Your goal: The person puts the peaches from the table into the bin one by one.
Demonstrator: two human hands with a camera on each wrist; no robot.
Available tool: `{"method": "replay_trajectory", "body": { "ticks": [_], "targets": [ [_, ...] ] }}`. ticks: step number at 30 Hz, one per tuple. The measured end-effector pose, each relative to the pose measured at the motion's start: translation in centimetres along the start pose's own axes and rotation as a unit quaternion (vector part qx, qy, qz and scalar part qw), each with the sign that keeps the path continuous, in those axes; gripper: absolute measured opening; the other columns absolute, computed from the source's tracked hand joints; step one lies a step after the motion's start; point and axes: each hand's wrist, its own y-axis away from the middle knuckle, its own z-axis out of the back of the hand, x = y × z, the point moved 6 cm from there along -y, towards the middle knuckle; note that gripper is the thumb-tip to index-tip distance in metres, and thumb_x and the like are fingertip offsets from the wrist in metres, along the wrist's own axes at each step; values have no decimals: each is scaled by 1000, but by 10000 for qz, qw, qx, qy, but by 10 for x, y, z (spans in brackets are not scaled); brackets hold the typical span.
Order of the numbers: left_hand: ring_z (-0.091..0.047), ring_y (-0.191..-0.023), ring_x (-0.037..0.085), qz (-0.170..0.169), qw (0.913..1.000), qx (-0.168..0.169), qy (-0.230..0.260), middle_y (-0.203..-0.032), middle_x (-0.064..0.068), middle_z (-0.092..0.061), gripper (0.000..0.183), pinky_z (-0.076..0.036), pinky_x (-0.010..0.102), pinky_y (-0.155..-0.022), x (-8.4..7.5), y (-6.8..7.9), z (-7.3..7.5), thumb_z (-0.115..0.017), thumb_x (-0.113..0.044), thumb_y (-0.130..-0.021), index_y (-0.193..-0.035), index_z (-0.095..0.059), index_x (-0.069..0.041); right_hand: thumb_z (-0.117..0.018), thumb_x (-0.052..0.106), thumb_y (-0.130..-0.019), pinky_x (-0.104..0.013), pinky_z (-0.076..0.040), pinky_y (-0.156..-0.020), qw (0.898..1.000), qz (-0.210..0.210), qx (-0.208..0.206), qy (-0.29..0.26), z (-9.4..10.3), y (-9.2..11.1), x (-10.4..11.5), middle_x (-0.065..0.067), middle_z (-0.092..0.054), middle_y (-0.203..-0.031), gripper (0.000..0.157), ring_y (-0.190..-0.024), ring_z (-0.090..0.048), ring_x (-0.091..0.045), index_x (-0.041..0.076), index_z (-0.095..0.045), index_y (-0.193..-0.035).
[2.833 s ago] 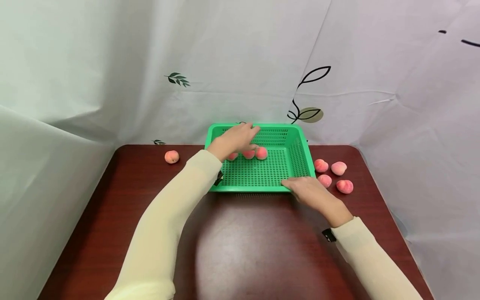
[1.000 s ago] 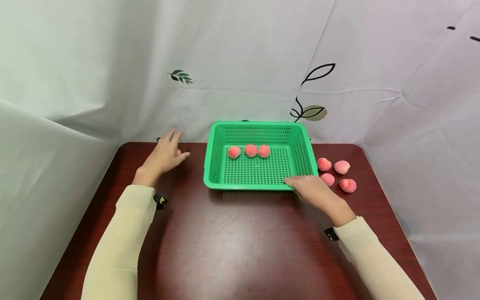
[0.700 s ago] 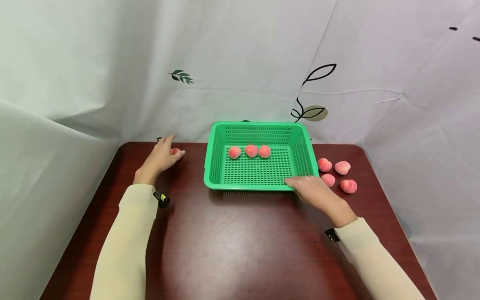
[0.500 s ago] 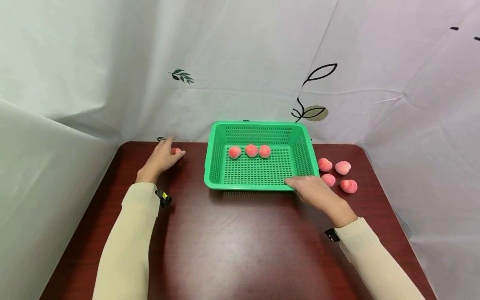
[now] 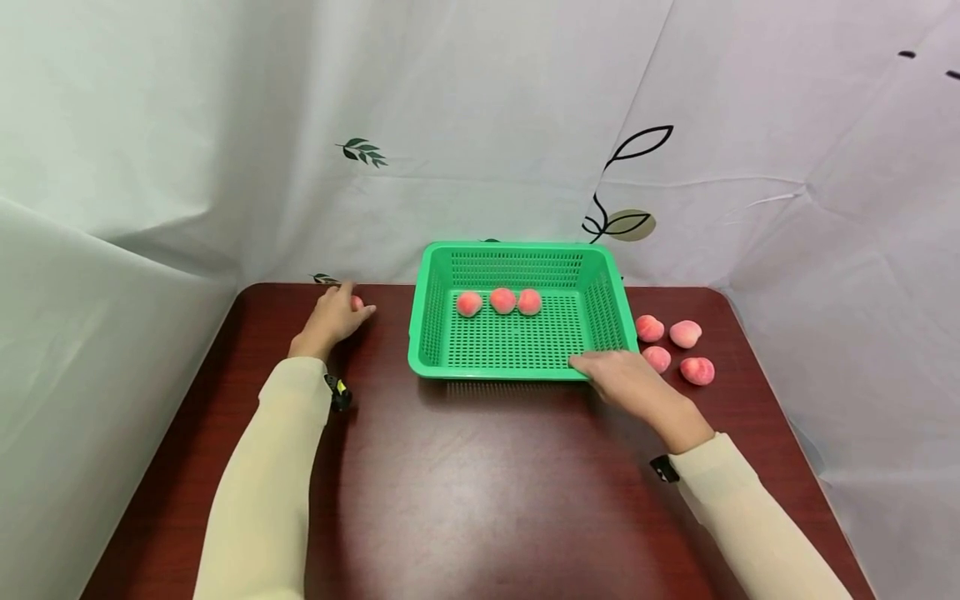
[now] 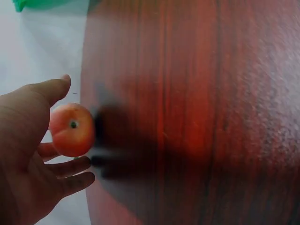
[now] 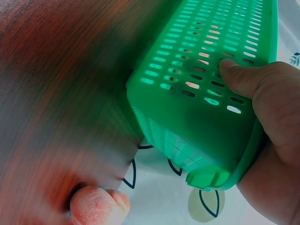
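Observation:
A green slotted plastic basket point(image 5: 517, 374) stands at the back of the table with three peaches point(image 5: 503, 301) inside. My right hand point(image 5: 630, 385) grips its near right corner, thumb point(image 7: 239, 77) against the slotted outer wall and the other fingers over the rim. Left of the basket, my left hand point(image 5: 335, 317) holds a single peach point(image 6: 72, 129) between thumb and fingers, close over the table by its back edge. In the head view that peach is mostly hidden by the hand.
Several more peaches point(image 5: 697, 371) lie on the table right of the basket, the nearest close to its wall. The dark red wooden table point(image 5: 480, 483) has a white patterned curtain point(image 5: 480, 125) behind it and at both sides.
My left hand has gone from over the basket to the peach at the left, closed round it, and shifted slightly right with it. My right hand has stayed on the basket.

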Motion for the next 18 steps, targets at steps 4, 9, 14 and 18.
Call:
{"method": "replay_trajectory", "body": {
  "ticks": [4, 9, 14, 18],
  "targets": [
    [-42, -132, 57, 4, 9997, 59, -226, -141, 38, -42, 61, -38, 65, -108, 0, -1, -5, -61, -32, -102, -144, -39, 6, -65, 0, -93, -32, -43, -60, 10000, -13, 9, 11, 0, 0, 0, 6, -48, -72, 27, -65, -55, -16, 18, -46, -84],
    [-39, -134, 55, 52, 9990, 189, -408, -141, 35, -42, 55, -37, 65, -109, -1, 2, -7, -60, -26, -103, -144, -41, 6, -64, -1, -93, -32, -43, -60, 10000, 17, -45, 34, 3, 0, 1, 6, -47, -71, 27, -64, -55, -17, 17, -46, -84],
    [-39, -131, 54, 47, 9979, 232, -602, -136, 32, -45, 44, -38, 64, -105, -2, 3, -10, -59, -22, -104, -137, -47, 4, -64, -1, -92, -32, -43, -59, 9999, 40, -99, 18, 4, 0, 2, 5, -47, -71, 27, -64, -55, -17, 17, -46, -84],
    [-39, -132, 54, -4, 9977, 209, -642, -140, 32, -44, 47, -39, 63, -107, -2, 4, -10, -59, -21, -104, -142, -46, 3, -66, -1, -91, -33, -45, -60, 9999, 71, -132, -2, 2, 0, 1, 5, -51, -72, 25, -65, -57, -17, 16, -49, -85]
  ]
}}
